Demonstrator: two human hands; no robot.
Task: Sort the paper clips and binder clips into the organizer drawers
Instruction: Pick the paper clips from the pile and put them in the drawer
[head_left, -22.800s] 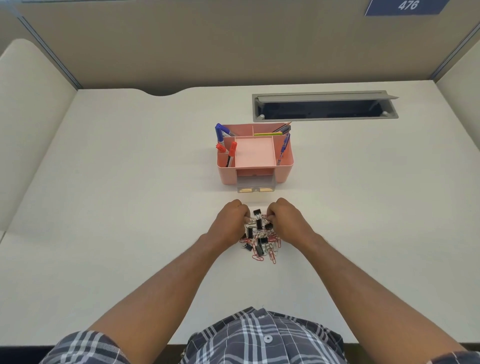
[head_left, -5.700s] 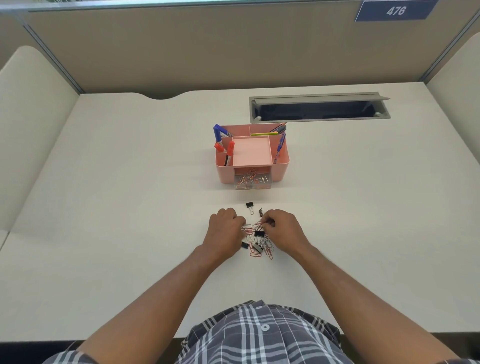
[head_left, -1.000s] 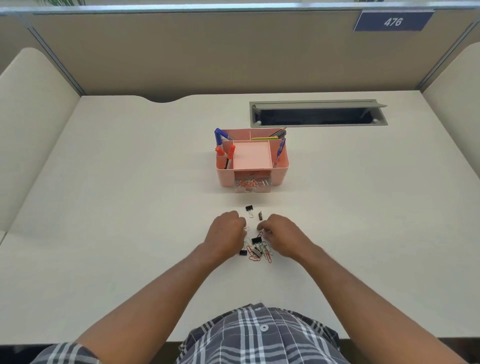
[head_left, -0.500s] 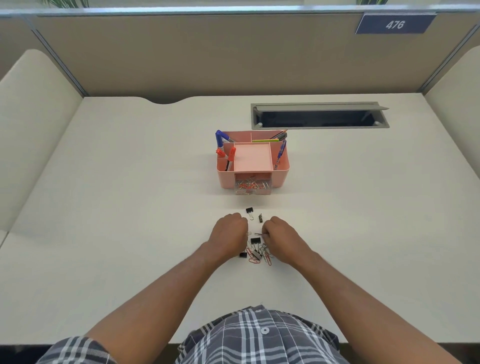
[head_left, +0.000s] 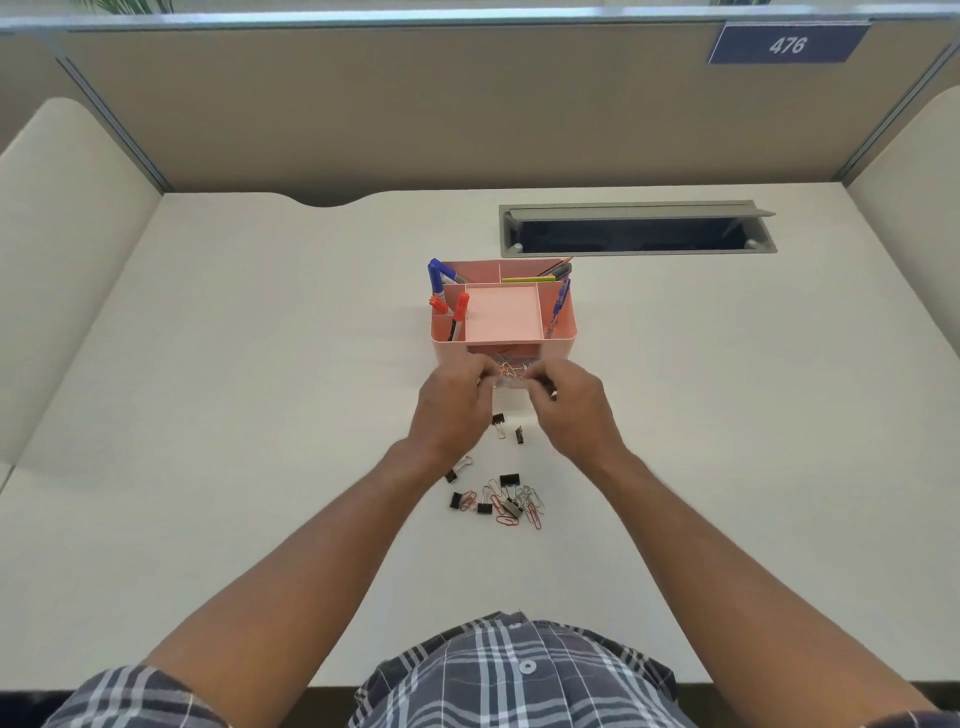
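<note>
Head view: both arms stretched forward, left hand (head_left: 451, 410) and right hand (head_left: 571, 410) side by side at the clear drawer (head_left: 506, 371) pulled out of the front of the pink organizer (head_left: 558, 343). Fingers of both hands curled, tips meeting over the drawer, pinching paper clips (head_left: 506, 370) there (how many, cannot tell, too small). Drawer holds a tangle of red and silver paper clips. Just behind the hands, two black binder clips (head_left: 498, 423) lie apart on the tabletop (head_left: 234, 415). Nearer the body, a loose pile (head_left: 506, 501) of binder clips mixed with paper clips, well apart from the organizer. Organizer's side slots hold markers (head_left: 447, 301) and pens (head_left: 558, 301).
</note>
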